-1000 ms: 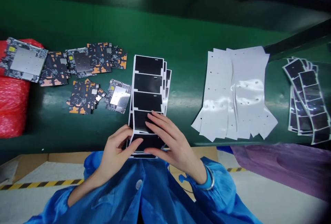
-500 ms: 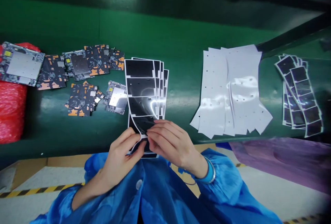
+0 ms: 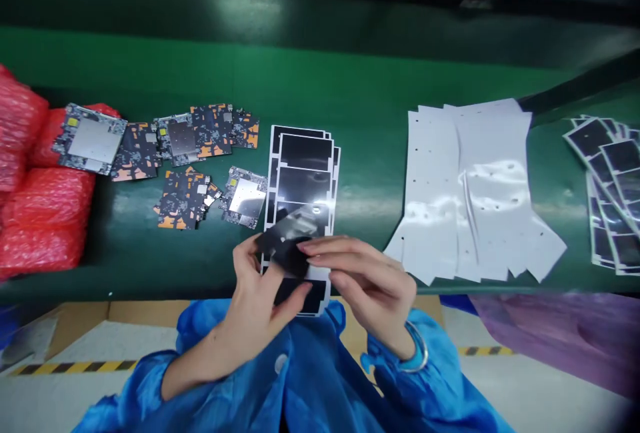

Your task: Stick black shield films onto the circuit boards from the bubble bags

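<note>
A peeled piece of black film (image 3: pixel 287 236) is tilted above a stack of sheets, between my two hands. My left hand (image 3: pixel 260 299) has its fingers at the film's left edge and partly behind it, with the thumb stretched apart over the sheet. The fingertips of my right hand (image 3: pixel 373 276) are on the film's right side; their grip is partly hidden. Beneath lies the stack of white-edged sheets with black film rectangles (image 3: pixel 305 183). Left of the stack is a circuit board with a silver shield plate (image 3: pixel 245 197).
More circuit boards (image 3: pixel 183 199) lie on the green table (image 3: pixel 370 173), next to red bubble-wrapped packs (image 3: pixel 45 219). White backing sheets (image 3: pixel 480 186) are piled to the right. Another fan of black film sheets (image 3: pixel 607 186) lies at far right. Purple plastic (image 3: pixel 555 333) hangs below the table edge.
The black film has come away from its white backing and is now lifted between my hands. My right hand has moved right. The whole view has shifted slightly left.
</note>
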Motion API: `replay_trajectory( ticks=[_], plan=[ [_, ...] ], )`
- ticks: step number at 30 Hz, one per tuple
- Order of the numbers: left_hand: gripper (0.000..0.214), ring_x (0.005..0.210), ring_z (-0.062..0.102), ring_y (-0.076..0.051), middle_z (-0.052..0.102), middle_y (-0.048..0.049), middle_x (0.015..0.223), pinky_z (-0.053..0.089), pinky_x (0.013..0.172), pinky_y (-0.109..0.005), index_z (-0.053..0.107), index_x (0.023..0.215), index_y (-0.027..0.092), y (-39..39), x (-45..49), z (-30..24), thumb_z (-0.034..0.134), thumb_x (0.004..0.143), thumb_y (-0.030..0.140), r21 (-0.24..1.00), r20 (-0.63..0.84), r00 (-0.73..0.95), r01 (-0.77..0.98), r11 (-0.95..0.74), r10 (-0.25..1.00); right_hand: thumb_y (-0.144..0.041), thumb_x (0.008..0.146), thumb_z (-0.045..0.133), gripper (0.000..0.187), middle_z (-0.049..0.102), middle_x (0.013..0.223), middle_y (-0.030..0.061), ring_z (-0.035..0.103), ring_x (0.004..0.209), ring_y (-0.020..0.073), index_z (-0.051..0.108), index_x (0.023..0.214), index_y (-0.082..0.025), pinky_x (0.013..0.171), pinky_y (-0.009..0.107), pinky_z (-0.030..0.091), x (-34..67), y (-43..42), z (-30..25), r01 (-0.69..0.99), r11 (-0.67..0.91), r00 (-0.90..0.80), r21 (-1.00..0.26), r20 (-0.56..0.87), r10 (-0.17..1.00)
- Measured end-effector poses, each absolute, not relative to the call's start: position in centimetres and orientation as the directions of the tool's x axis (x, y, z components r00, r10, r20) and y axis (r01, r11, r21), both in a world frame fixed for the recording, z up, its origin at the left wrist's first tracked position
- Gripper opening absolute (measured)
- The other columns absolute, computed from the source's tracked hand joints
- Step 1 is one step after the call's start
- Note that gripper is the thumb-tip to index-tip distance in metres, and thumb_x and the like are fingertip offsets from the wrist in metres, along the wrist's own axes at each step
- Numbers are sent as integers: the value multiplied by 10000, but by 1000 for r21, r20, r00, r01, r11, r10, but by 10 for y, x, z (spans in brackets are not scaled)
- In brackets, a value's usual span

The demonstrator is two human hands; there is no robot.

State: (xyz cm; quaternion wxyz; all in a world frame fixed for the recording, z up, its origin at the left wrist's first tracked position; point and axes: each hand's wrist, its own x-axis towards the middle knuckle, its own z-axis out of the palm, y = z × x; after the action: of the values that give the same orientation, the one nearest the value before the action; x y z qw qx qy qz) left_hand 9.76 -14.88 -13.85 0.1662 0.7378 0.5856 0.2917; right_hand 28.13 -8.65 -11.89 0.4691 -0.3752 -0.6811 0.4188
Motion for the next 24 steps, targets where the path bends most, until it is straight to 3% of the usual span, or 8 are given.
replay_trajectory(
  ticks=[2, 4, 8, 12, 14, 16, 19, 24],
  plan=[
    [199, 1216, 478, -274, 456, -130, 1250, 576, 946, -398, 691, 1113, 222, -145, 92, -129, 565, 978, 295, 647, 210, 173, 714, -269, 962, -270, 958, 650, 240, 772, 1131, 71, 740, 1060, 239, 731, 1184, -268, 894, 416, 637, 278, -83, -124, 38, 288, -205, -957, 274, 940],
    [200, 1206, 480, -266, 447, -132, 1241, 590, 935, -382, 703, 1049, 206, -144, 86, -122, 547, 988, 313, 658, 189, 205, 699, -279, 960, -381, 904, 729, 346, 777, 1107, 74, 751, 1004, 233, 707, 1231, -269, 847, 388, 649, 280, -77, -133, -8, 151, -131, -988, 151, 980],
    [257, 1115, 536, -253, 511, -153, 1193, 590, 914, -384, 689, 1060, 145, -144, 80, -121, 559, 981, 353, 643, 202, 293, 681, -352, 935, -442, 812, 811, 249, 732, 681, 9, 672, 571, 145, 743, 811, -202, 518, 243, 565, 284, -68, -143, 19, -45, -212, -999, -48, 976],
    [227, 1063, 602, -283, 602, -151, 1221, 568, 859, -443, 695, 1135, 191, -121, 49, -125, 599, 930, 202, 433, 169, 378, 801, -413, 910, -225, 851, 764, 103, 714, 702, -2, 676, 635, 151, 700, 772, -209, 594, 268, 560, 279, -68, -133, 204, 195, -185, -960, 157, 970],
    [491, 1192, 597, -321, 621, -129, 1338, 540, 923, -499, 658, 1284, 268, -95, 11, -123, 495, 890, 24, 244, 66, 454, 856, -455, 889, -132, 860, 731, 104, 722, 752, 2, 685, 685, 163, 699, 821, -223, 659, 301, 571, 283, -67, -125, 344, 370, -195, -863, 319, 927],
    [816, 1401, 489, -328, 566, -67, 1487, 498, 1028, -536, 544, 1444, 349, -64, -37, -121, 382, 782, -100, 151, -85, 522, 849, -507, 849, -106, 861, 725, 134, 722, 790, 7, 682, 711, 178, 701, 865, -238, 680, 326, 566, 291, -65, -121, 445, 438, -173, -781, 404, 898],
    [887, 1511, 389, -256, 489, 30, 1571, 473, 1114, -494, 497, 1477, 393, -32, -94, -117, 319, 756, -91, 191, -226, 582, 813, -551, 781, -137, 854, 749, 133, 711, 810, 6, 675, 736, 194, 707, 890, -257, 678, 341, 550, 306, -66, -122, 472, 372, -64, -800, 389, 919],
    [567, 1340, 593, -234, 481, -7, 1577, 507, 1092, -409, 485, 1496, 352, -37, -118, -118, 427, 958, 182, 318, -229, 599, 791, -522, 767, -202, 824, 792, 101, 697, 775, 1, 671, 720, 195, 719, 860, -262, 644, 328, 550, 313, -70, -128, 370, 210, 117, -905, 270, 956]
  ],
)
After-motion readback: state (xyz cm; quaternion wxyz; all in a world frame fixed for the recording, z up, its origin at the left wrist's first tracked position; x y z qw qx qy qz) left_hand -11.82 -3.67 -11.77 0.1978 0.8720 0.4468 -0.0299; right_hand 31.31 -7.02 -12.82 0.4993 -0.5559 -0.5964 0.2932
